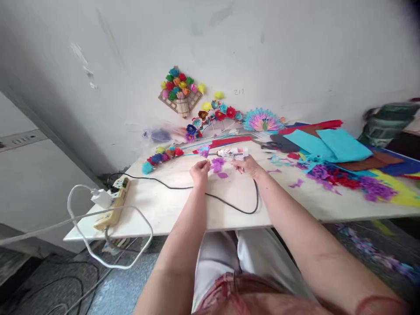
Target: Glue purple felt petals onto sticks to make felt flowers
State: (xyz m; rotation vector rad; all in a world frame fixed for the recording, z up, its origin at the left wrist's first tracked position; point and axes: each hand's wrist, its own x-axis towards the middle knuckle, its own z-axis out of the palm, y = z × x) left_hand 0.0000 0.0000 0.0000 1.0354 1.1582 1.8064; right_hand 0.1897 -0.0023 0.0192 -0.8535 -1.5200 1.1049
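My left hand (200,169) is closed in a pinch on a thin stick that carries a purple paper flower (204,150) at its top. My right hand (248,166) is wrapped round the grip of a white glue gun (233,152), whose nozzle points left toward the flower. Small purple paper petals (217,165) lie on the pale table (170,205) between the two hands. The gun's black cable (229,204) loops across the table in front of my arms.
A power strip (113,202) with a white plug and cords sits at the table's left corner. Finished paper flowers (162,156) and a flower basket (180,91) stand by the wall. Coloured felt sheets (331,144), black scissors (272,144) and paper scraps (348,181) cover the right side.
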